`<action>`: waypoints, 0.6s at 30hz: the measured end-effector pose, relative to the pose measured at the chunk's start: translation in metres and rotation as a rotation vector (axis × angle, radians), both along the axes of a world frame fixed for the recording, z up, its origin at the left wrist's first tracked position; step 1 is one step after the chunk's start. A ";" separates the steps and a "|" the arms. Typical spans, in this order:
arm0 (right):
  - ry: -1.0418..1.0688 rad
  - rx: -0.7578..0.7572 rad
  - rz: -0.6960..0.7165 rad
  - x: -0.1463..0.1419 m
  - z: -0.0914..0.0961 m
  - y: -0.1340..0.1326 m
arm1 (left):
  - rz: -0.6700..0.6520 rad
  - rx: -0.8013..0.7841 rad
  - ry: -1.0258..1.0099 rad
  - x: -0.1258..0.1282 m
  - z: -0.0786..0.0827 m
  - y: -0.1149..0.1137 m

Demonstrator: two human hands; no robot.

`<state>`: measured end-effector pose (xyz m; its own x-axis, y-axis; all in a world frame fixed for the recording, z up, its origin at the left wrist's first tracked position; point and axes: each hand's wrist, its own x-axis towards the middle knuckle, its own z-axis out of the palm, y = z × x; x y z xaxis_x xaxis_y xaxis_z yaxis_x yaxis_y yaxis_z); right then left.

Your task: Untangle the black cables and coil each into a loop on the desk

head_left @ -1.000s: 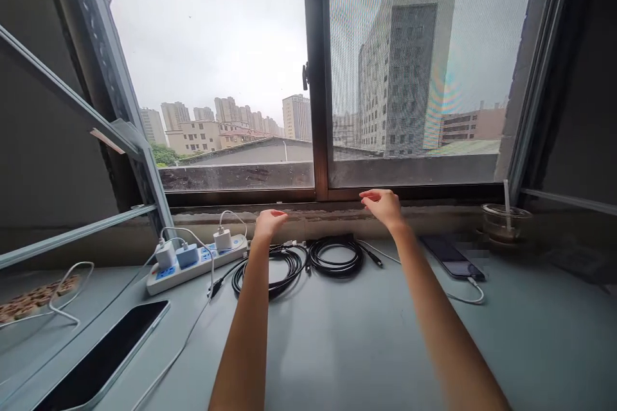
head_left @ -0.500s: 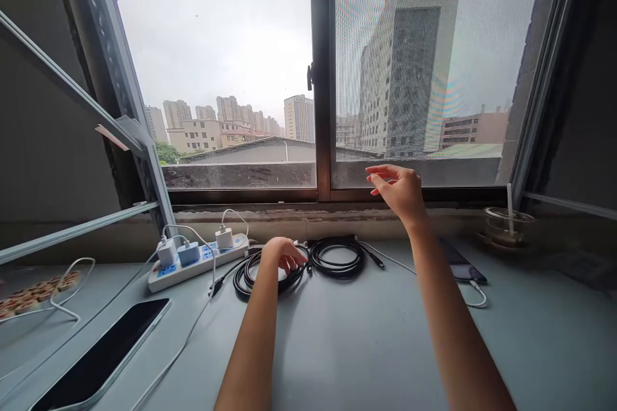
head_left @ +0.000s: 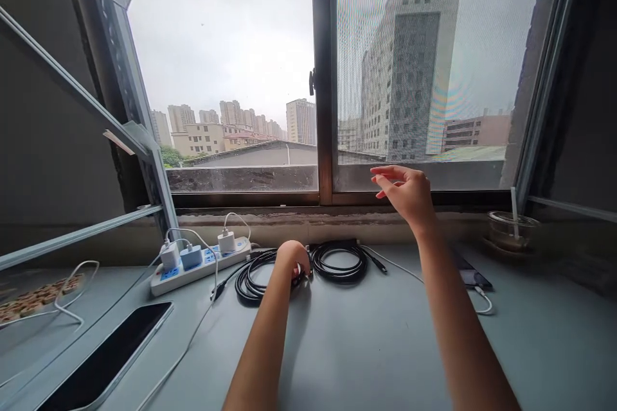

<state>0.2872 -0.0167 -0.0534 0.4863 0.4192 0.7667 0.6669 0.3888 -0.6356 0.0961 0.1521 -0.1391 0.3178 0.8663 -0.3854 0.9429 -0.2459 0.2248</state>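
Note:
My left hand (head_left: 293, 255) reaches down to the right side of a coiled black cable (head_left: 248, 288) on the desk. Its fingers curl in and close on the coil's edge, though the back of the hand hides part of them. A second coiled black cable (head_left: 341, 277) lies just to the right, its plug end pointing right. Raised in front of the window sill, my right hand (head_left: 407, 192) holds nothing. Its fingers stretch left, with a gap between the thumb and the rest.
A white power strip (head_left: 202, 268) with several chargers stands at the back left. A large black-screened device (head_left: 106, 356) lies at the front left, a white cord beside it. At the right are a phone (head_left: 475, 276) on a white cable and a plastic cup (head_left: 511, 231) with a straw.
My left hand has shifted right and lowered, its fingers curling in at the coil's right side. My right hand keeps nearly the same pose. The view has tilted slightly.

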 end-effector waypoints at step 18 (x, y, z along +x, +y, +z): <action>0.070 0.044 0.001 0.010 0.009 -0.025 | 0.239 0.215 -0.135 -0.001 0.005 0.005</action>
